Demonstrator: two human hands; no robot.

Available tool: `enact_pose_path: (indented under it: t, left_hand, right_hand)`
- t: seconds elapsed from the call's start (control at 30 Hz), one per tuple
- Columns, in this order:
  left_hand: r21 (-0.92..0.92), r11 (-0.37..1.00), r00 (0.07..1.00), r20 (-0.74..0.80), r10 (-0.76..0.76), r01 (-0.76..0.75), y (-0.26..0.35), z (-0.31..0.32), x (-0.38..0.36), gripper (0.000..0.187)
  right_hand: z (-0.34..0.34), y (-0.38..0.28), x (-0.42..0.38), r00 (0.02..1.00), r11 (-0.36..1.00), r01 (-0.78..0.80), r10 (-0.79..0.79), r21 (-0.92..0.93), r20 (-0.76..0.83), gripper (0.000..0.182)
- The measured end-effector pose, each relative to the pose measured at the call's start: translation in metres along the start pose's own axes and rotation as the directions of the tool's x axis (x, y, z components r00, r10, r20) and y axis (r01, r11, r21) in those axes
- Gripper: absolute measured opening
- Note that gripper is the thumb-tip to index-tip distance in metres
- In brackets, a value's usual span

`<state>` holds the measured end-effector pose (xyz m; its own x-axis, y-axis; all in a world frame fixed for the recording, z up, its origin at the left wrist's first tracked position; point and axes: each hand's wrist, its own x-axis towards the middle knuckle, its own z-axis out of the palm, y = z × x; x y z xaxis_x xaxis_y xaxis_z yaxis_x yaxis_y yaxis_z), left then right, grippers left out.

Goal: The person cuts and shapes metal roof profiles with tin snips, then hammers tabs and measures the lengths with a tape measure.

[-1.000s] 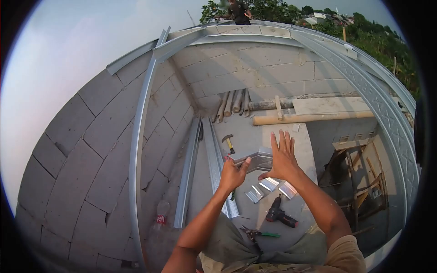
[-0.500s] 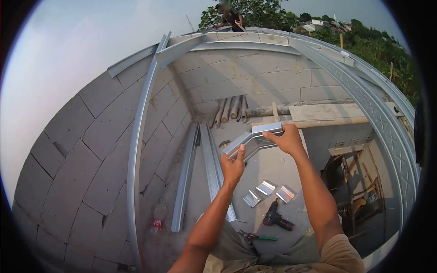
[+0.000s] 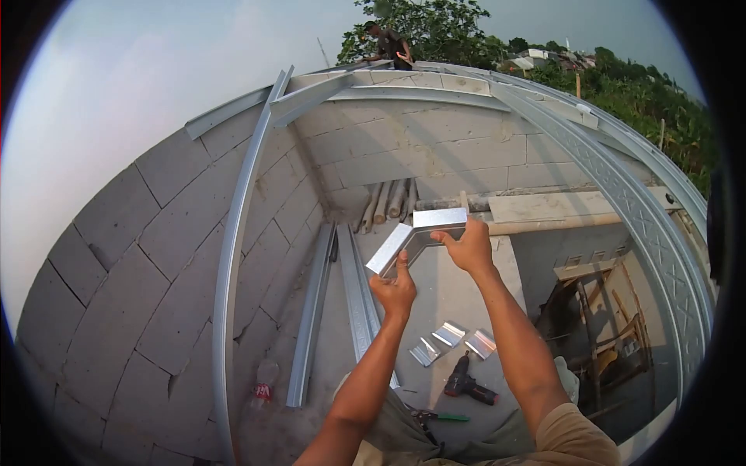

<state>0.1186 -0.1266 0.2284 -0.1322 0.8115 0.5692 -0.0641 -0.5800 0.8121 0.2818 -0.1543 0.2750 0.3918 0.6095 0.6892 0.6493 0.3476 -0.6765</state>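
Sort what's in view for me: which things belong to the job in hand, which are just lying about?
Job in hand:
bent metal piece, held by left hand and right hand
probably three short metal pieces, power drill, green-handled tool

Seemingly just lying about:
red-labelled bottle
round poles

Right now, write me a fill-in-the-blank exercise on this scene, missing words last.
1. Of the left hand and right hand, ____ hold the bent metal.
2. On the floor near the drill lie ____ small pieces.
3. The label on the bottle is mainly ____.

Missing words: both; three; red.
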Motion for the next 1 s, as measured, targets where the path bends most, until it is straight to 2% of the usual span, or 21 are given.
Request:
enact_pose_path:
  t: [0.1,0.2,0.23,0.3,0.37,0.43,0.47,0.5,0.53,0.57,0.6,0.63,0.67,0.7,0.73,0.77,0.8,0.83,0.87,0.97,1.0]
  left_hand:
    - [-0.028,0.997,0.995,-0.079,0.066,-0.068,0.000,0.001,0.000,0.029]
    - [-0.045,0.997,0.985,-0.164,0.050,-0.058,-0.002,0.010,-0.008,0.028]
    - [0.038,0.993,0.968,-0.226,0.113,-0.107,-0.004,0.016,-0.010,0.026]
    - [0.126,0.981,0.948,-0.265,0.176,-0.147,-0.003,0.019,-0.011,0.025]
    - [0.025,0.962,0.943,-0.197,0.270,-0.270,0.014,0.016,-0.013,0.023]
    - [-0.070,0.961,0.960,-0.104,0.261,-0.268,0.046,0.000,-0.019,0.021]
    - [0.016,0.916,0.908,0.135,0.396,-0.401,0.059,-0.012,-0.027,0.023]
    - [0.062,0.840,0.795,0.369,0.482,-0.539,0.062,-0.024,-0.033,0.026]
    - [0.088,0.746,0.672,0.513,0.535,-0.660,0.055,-0.036,-0.036,0.033]
    - [0.081,0.752,0.672,0.520,0.528,-0.654,0.049,-0.052,-0.037,0.033]
    - [0.045,0.631,0.535,0.580,0.615,-0.774,0.044,-0.067,-0.035,0.040]
    - [-0.005,0.491,0.378,0.631,0.678,-0.871,0.041,-0.079,-0.034,0.047]
    - [-0.018,0.492,0.370,0.636,0.677,-0.870,0.040,-0.091,-0.033,0.047]
    - [-0.063,0.860,0.686,0.574,0.446,-0.506,0.039,-0.101,-0.030,0.060]
    - [-0.129,0.992,0.844,0.531,0.070,-0.002,0.041,-0.107,-0.030,0.074]
    - [-0.123,0.992,0.843,0.535,0.056,0.012,0.043,-0.106,-0.027,0.074]
    - [-0.347,0.909,0.758,0.650,0.055,0.232,0.050,-0.098,-0.020,0.092]
    - [-0.508,0.734,0.665,0.740,0.104,0.451,0.054,-0.094,-0.013,0.110]
    - [-0.357,0.815,0.553,0.831,0.055,0.456,0.052,-0.098,-0.007,0.133]
    - [-0.357,0.771,0.507,0.860,0.052,0.527,0.057,-0.081,-0.026,0.132]
    - [-0.365,0.692,0.500,0.866,0.007,0.622,0.057,-0.071,-0.035,0.128]
  right_hand:
    - [0.013,-0.010,-0.008,0.993,0.996,0.061,-0.054,0.066,-0.104,0.033]
    - [0.019,-0.033,-0.020,0.971,0.999,0.034,-0.035,-0.010,-0.237,0.026]
    - [0.027,-0.039,-0.025,0.970,0.999,0.030,-0.032,-0.012,-0.239,0.026]
    - [0.042,-0.049,-0.040,0.859,0.999,0.034,-0.011,0.036,-0.512,0.024]
    - [0.045,-0.041,-0.050,0.836,0.995,0.010,0.044,0.095,-0.547,0.023]
    - [0.026,-0.031,-0.050,0.908,0.933,0.095,0.061,0.347,-0.414,0.023]
    - [0.001,-0.033,-0.046,0.963,0.924,0.039,0.067,0.381,-0.261,0.021]
    - [-0.022,-0.035,-0.039,0.960,0.927,0.029,0.078,0.373,-0.269,0.021]
    - [-0.045,-0.039,-0.029,0.987,0.891,0.090,-0.018,0.445,-0.162,0.020]
    - [-0.064,-0.043,-0.022,0.991,0.842,0.135,-0.122,0.522,-0.060,0.020]
    - [-0.080,-0.049,-0.014,0.992,0.847,0.129,-0.114,0.516,-0.061,0.020]
    - [-0.095,-0.054,-0.007,0.968,0.871,0.246,-0.246,0.425,-0.057,0.021]
    - [-0.107,-0.059,-0.003,0.928,0.871,0.364,-0.371,0.330,-0.044,0.023]
    - [-0.114,-0.065,-0.002,0.931,0.876,0.358,-0.359,0.323,-0.057,0.023]
    - [-0.116,-0.074,-0.002,0.868,0.834,0.482,-0.497,0.270,-0.014,0.024]
    - [-0.114,-0.079,-0.004,0.783,0.770,0.596,-0.620,0.228,0.046,0.025]
    - [-0.103,-0.077,-0.010,0.769,0.761,0.591,-0.632,0.269,0.096,0.024]
    - [-0.095,-0.078,-0.019,0.772,0.764,0.584,-0.628,0.275,0.104,0.024]
    - [-0.087,-0.079,-0.027,0.751,0.747,0.599,-0.649,0.288,0.119,0.024]
    - [-0.081,-0.081,-0.046,0.744,0.742,0.595,-0.654,0.310,0.138,0.024]
    - [-0.085,-0.079,-0.050,0.815,0.802,0.481,-0.558,0.353,0.158,0.025]
